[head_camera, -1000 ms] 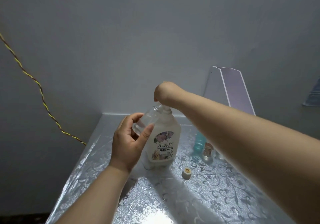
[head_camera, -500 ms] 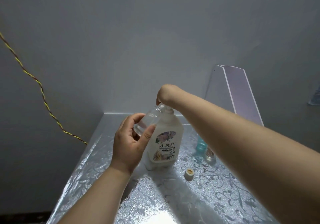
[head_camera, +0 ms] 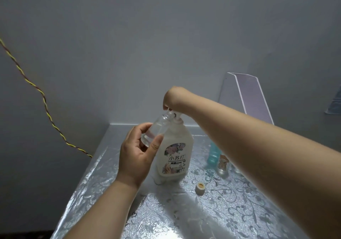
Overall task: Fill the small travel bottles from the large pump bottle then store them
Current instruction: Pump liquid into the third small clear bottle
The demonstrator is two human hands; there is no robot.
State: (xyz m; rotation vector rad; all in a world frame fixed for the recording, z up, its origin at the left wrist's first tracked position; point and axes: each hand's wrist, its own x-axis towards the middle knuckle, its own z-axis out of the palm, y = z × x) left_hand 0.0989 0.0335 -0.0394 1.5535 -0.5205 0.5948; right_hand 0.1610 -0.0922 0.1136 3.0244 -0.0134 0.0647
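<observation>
Pump bottle (head_camera: 174,155) stands upright near the worktop's (head_camera: 166,220) far left corner. The left hand (head_camera: 136,157) grips a small clear bottle (head_camera: 156,128), tilted so its open mouth sits under the spout to catch the liquid. Right hand (head_camera: 171,98) bears on the pump head with its fingers hidden, so I cannot tell its grip; a loose cap (head_camera: 200,188) lies near the base.

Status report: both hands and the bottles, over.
Left hand grips small clear bottle, mouth tilted to spout of large pump bottle. Right hand atop pump, grip hidden. Loose cap on table, aside.
</observation>
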